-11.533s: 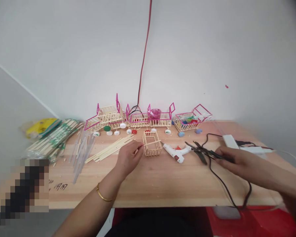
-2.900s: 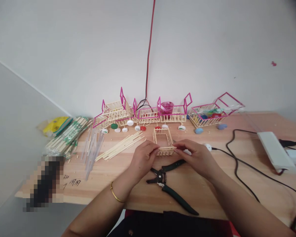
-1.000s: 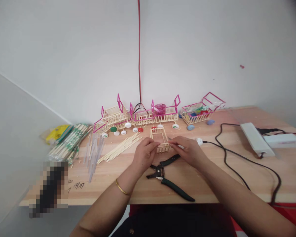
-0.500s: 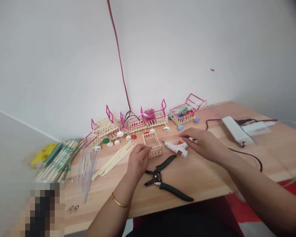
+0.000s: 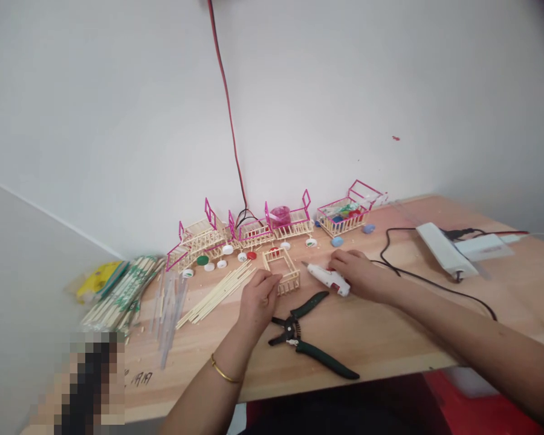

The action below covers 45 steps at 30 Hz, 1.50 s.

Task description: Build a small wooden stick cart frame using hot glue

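Pinching the frame (image 5: 292,281) with our left hand (image 5: 259,297), we keep thumb and fingertips together at its near corner, just below the centre of the picture. It is a small open box of pale rods, standing on the table (image 5: 381,338) with bare table showing through it. Right of centre, our right hand (image 5: 356,275) lies over the grip of the glue gun (image 5: 327,278), its fingers curled; we cannot tell whether they are closed round it. The gun's nozzle points toward the frame.

Across the middle of the picture, against the wall (image 5: 326,109), stand the carts. The right cart (image 5: 343,227) holds blue and red pieces under clear, green-marked wrap. The middle cart (image 5: 292,229) carries a pink cup (image 5: 280,215), whose contents we cannot make out. The left carts (image 5: 199,238) are set close together, one seemingly upon another.

At the left, a clear bag (image 5: 127,290) is full of sticks, with a yellow packet (image 5: 100,281) beside it. Loose rods (image 5: 215,297) lie left of the frame; open pliers (image 5: 291,329) lie below it.
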Available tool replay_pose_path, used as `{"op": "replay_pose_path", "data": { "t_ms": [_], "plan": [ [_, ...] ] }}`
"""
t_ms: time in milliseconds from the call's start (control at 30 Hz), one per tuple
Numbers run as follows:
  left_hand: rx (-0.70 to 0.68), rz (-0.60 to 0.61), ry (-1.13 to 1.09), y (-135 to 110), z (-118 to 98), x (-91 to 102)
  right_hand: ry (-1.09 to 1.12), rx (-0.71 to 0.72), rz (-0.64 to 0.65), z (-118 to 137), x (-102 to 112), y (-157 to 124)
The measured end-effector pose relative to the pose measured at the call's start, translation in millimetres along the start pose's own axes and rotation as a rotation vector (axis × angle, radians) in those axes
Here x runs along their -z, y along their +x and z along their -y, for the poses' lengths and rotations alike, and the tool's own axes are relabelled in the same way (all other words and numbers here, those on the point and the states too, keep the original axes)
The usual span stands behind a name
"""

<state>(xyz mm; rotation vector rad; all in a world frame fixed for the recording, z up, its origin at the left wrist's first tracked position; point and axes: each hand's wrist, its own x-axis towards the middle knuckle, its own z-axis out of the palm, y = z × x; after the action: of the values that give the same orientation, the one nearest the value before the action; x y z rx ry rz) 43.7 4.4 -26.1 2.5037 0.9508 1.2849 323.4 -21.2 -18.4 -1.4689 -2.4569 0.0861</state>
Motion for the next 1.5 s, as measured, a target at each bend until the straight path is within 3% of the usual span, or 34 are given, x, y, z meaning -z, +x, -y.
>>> {"op": "replay_pose_path", "data": {
  "t_ms": [133, 267, 467, 633, 800, 1067, 1300, 1500],
  "plan": [
    [0.007, -0.008, -0.004, -0.5, 0.5, -1.3, 0.181, -0.057, -0.225, 4.6, 18.5, 2.4],
    [0.027, 0.002, 0.012, 0.2, -1.6, -1.2, 0.472, -0.281, -0.425, 22.1, 34.1, 5.2],
    [0.036, -0.016, 0.019, -2.0, -0.6, 4.2, 0.781, -0.322, -0.148, 30.6, 23.6, 3.8],
    [0.042, 0.003, 0.0, -3.8, 0.5, 5.7, 0.821, -0.368, -0.039, 16.2, 14.3, -4.2],
    [0.148, -0.024, -0.05, -1.1, -5.6, 7.2, 0.852, -0.37, 0.068, 10.9, 15.9, -6.6],
    [0.454, -0.017, -0.192, -1.5, -7.3, 6.3, 0.871, -0.375, 0.126, 11.4, 14.6, -7.3],
    [0.76, -0.056, -0.554, -6.5, -4.0, -0.7, 0.873, -0.397, 0.147, 16.1, 17.9, -6.1],
    [0.828, -0.09, -0.675, -4.0, -7.0, 0.0, 0.818, -0.402, 0.142, 15.3, 12.6, -5.2]
  ]
}}
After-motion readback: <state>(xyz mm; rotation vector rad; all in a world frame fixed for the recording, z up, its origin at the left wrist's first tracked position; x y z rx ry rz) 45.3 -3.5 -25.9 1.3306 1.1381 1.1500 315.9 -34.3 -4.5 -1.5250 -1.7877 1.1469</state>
